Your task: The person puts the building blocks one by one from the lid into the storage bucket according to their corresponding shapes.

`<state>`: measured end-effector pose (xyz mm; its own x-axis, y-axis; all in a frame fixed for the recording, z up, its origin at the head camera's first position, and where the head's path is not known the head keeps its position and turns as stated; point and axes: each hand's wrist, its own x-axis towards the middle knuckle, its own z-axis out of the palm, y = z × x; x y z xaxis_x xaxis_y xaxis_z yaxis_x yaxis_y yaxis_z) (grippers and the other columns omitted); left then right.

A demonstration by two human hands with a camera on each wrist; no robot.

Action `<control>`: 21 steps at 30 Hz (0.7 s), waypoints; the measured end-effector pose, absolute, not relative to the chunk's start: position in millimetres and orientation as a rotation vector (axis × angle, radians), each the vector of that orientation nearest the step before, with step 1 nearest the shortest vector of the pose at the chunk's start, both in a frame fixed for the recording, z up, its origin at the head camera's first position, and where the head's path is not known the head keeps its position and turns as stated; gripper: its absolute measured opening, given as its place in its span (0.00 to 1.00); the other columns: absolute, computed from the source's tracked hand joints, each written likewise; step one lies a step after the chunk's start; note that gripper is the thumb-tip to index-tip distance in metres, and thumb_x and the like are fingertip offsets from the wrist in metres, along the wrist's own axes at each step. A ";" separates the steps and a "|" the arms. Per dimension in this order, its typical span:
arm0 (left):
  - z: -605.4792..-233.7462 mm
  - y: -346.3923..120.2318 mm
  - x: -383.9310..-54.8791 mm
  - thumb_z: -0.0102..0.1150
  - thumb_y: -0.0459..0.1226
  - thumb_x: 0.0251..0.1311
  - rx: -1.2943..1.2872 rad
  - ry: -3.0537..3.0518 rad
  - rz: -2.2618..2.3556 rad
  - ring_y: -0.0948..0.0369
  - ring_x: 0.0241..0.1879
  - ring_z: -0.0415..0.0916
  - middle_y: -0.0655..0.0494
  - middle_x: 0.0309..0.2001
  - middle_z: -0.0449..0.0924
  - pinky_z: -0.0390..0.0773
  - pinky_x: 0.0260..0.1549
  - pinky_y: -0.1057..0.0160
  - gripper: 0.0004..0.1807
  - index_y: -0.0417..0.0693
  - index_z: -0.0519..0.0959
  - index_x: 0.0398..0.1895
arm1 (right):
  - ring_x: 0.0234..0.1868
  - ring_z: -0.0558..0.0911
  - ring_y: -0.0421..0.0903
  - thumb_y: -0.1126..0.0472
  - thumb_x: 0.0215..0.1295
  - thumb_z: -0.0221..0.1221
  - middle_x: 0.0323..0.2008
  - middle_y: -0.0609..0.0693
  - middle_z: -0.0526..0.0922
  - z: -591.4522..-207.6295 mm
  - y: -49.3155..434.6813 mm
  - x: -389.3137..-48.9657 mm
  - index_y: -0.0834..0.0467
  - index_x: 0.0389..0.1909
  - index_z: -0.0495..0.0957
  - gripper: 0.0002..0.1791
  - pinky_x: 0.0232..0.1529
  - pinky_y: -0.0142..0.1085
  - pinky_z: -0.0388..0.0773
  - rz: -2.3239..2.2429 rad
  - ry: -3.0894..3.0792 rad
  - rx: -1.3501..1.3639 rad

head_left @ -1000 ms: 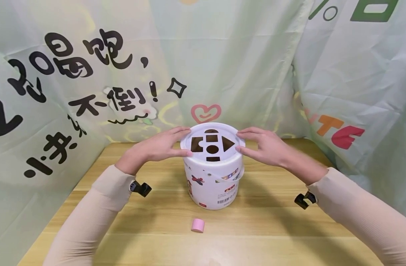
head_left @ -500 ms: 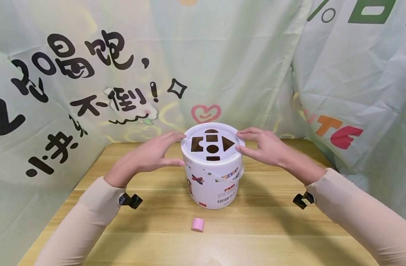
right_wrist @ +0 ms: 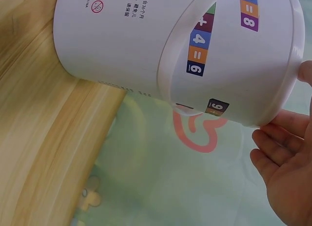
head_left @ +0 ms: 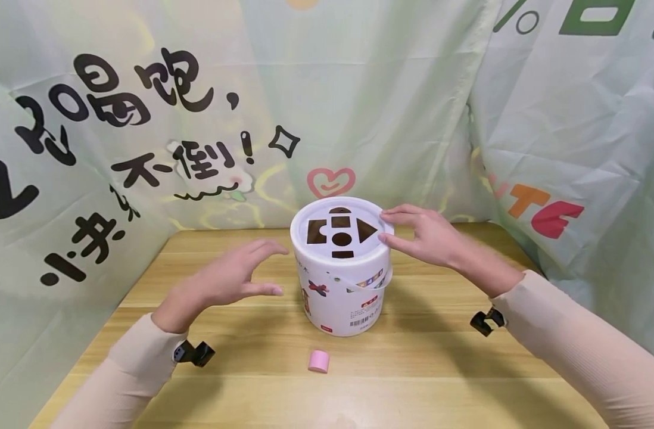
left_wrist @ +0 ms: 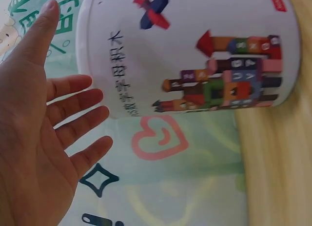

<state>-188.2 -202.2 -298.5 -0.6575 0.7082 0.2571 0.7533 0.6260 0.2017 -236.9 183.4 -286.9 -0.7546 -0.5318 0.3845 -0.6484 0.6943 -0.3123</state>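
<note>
A white bucket stands upright on the table, printed with toy-block pictures. Its white lid is on top and has several cut-out shapes, among them a triangle and a circle. My left hand hovers just left of the bucket, apart from it, fingers extended and holding nothing. In the left wrist view, its palm and spread fingers show beside the bucket wall. My right hand touches the right edge of the lid with thumb and fingertips, its fingers fairly straight. A pink block lies in front of the bucket.
The wooden table extends around the bucket. Pale green printed cloth hangs behind and at both sides. A white carrying handle hangs along the bucket's side.
My left hand has left the lid's left edge and moved left and toward me. My right hand stays at the lid. Bucket and pink block have not visibly moved.
</note>
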 end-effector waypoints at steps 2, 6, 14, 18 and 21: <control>-304.9 -203.1 -184.9 0.63 0.59 0.57 -1.245 -2.677 -0.439 0.54 0.62 0.69 0.54 0.62 0.72 0.69 0.61 0.49 0.39 0.45 0.70 0.65 | 0.61 0.74 0.57 0.43 0.66 0.59 0.60 0.54 0.77 -286.6 183.1 -236.5 0.60 0.62 0.77 0.31 0.61 0.56 0.69 0.635 -2.639 0.941; -316.2 -202.7 -177.6 0.64 0.59 0.57 -1.276 -2.649 -0.451 0.55 0.61 0.70 0.55 0.60 0.73 0.71 0.60 0.49 0.38 0.46 0.71 0.64 | 0.61 0.74 0.57 0.43 0.67 0.59 0.60 0.54 0.77 -287.1 183.0 -236.5 0.60 0.62 0.77 0.31 0.61 0.56 0.69 0.642 -2.639 0.938; -340.7 -195.3 -171.2 0.64 0.55 0.59 -1.389 -2.582 -0.574 0.61 0.54 0.74 0.59 0.55 0.76 0.75 0.55 0.56 0.30 0.48 0.75 0.59 | 0.61 0.74 0.56 0.43 0.66 0.59 0.60 0.53 0.77 -287.4 183.3 -236.9 0.59 0.61 0.77 0.31 0.61 0.55 0.69 0.653 -2.640 0.924; -355.5 -190.7 -170.6 0.64 0.51 0.62 -1.443 -2.588 -0.633 0.61 0.55 0.74 0.58 0.55 0.76 0.75 0.56 0.56 0.27 0.49 0.75 0.59 | 0.61 0.74 0.56 0.42 0.66 0.59 0.60 0.53 0.77 -287.2 183.2 -235.9 0.59 0.61 0.77 0.31 0.60 0.55 0.69 0.662 -2.643 0.922; -365.8 -187.0 -169.3 0.63 0.51 0.62 -1.462 -2.628 -0.657 0.61 0.57 0.73 0.59 0.56 0.76 0.74 0.57 0.56 0.27 0.49 0.75 0.60 | 0.61 0.74 0.56 0.42 0.66 0.59 0.60 0.53 0.77 -287.8 182.9 -235.9 0.59 0.61 0.77 0.30 0.60 0.55 0.69 0.668 -2.642 0.924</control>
<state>-169.3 -187.0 -365.8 -0.5473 0.7966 0.2568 0.8237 0.4582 0.3341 -235.9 182.9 -287.8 -0.7625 -0.5187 0.3866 -0.6401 0.6915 -0.3348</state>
